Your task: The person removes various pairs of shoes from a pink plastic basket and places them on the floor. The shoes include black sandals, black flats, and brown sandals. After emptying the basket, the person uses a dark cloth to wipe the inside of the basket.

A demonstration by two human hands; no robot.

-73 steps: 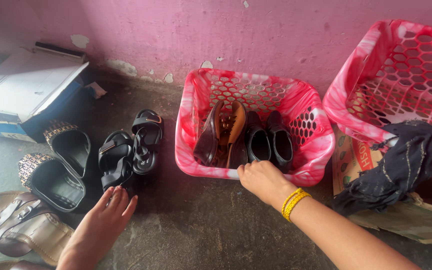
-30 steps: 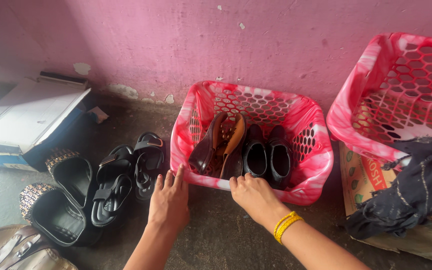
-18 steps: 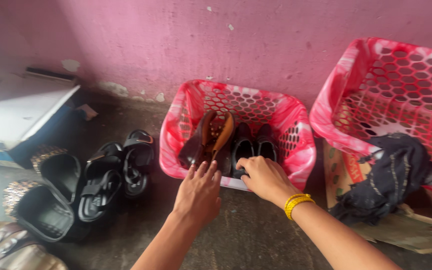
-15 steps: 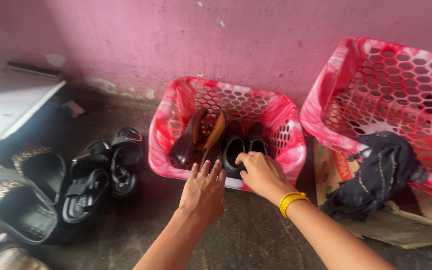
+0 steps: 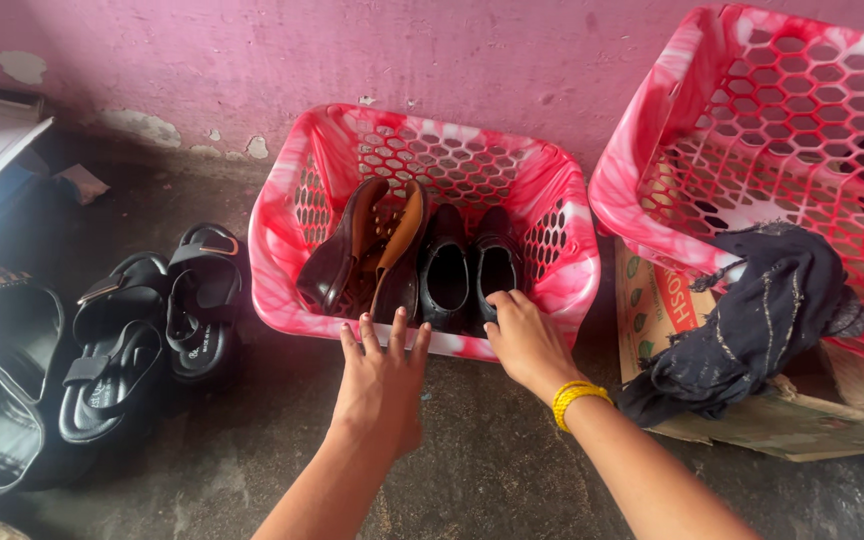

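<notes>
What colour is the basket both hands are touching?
The basket is marbled pink, red and white, seen in the head view.

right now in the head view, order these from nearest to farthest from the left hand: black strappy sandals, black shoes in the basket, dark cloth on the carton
1. black shoes, just ahead and slightly right of the left hand, inside the pink basket.
2. black strappy sandals, on the floor to the left.
3. dark cloth, far right, draped over the carton.

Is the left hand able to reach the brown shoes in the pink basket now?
Probably yes. The left hand rests at the near rim of the pink basket, the brown shoes lie just beyond its fingertips, and nothing covers them.
</notes>
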